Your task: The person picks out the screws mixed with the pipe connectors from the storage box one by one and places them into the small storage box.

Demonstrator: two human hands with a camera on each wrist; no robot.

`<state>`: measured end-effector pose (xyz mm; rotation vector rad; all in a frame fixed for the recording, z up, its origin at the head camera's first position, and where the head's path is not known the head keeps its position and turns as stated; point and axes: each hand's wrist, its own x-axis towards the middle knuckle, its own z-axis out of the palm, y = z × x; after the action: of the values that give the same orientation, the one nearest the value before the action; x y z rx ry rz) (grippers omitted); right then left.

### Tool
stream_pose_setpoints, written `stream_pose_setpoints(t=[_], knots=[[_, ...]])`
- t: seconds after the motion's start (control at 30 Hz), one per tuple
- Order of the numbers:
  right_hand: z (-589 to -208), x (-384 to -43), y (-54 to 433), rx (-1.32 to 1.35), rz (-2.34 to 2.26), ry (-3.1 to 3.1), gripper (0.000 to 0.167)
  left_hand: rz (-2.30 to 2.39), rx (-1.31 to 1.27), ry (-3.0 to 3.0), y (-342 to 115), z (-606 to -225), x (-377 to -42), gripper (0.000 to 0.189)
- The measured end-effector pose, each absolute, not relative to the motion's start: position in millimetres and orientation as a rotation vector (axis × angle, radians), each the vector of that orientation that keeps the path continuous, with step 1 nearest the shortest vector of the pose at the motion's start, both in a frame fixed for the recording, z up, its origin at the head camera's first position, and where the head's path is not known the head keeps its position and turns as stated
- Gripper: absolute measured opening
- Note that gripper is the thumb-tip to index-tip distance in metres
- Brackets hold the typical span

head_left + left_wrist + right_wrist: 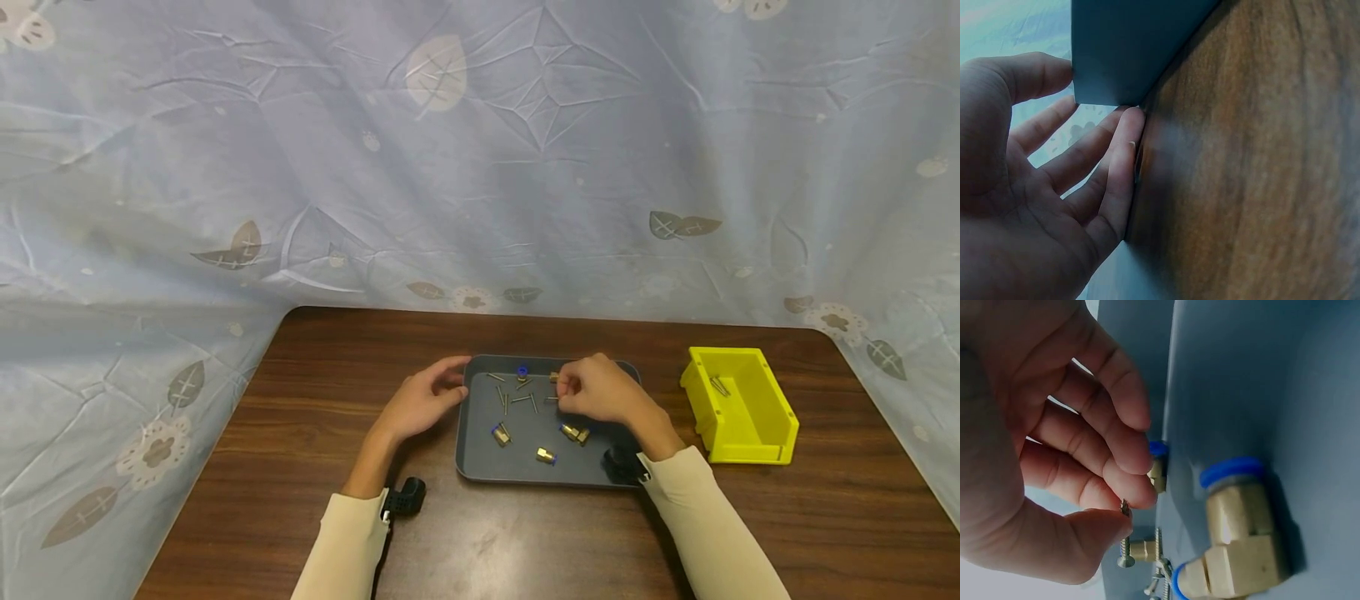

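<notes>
My right hand (602, 390) is over the right part of a grey tray (517, 472). Its thumb and index finger pinch a screw (1125, 550), whose head points down in the right wrist view. Close to that hand are brass fittings with blue rings (1244, 556), and several more screws (1159, 540). In the left wrist view my left hand (1054, 169) touches the tray's outer wall (1122, 56) with thumb and fingertips, the fingers loosely extended. More loose screws (506, 404) and a brass fitting (546, 456) lie on the tray floor.
A yellow bin (750, 454) stands right of the tray with a few screws (719, 386) in it. The brown wooden table (480, 533) ends at a patterned cloth (525, 208) behind it. A black wrist camera (407, 497) sits on my left wrist.
</notes>
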<state>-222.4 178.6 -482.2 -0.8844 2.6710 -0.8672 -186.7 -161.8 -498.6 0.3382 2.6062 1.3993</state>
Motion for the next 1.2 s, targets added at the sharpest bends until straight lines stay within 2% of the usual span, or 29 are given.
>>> stream_pose_setpoints(t=[0.33,0.7,1.2], knots=[[-481,-221,192,-0.875,-0.974,2.716,0.008,1.382,0.338,2.613,-162,-499,-187,0.055],[-476,-216,210,-0.822,-1.094,2.766,0.013,1.395,0.348,2.604,-162,-497,-186,0.055],[-467,-209,243,-0.756,-1.156,2.871,0.012,1.413,0.35,2.597,-162,-499,-187,0.055]])
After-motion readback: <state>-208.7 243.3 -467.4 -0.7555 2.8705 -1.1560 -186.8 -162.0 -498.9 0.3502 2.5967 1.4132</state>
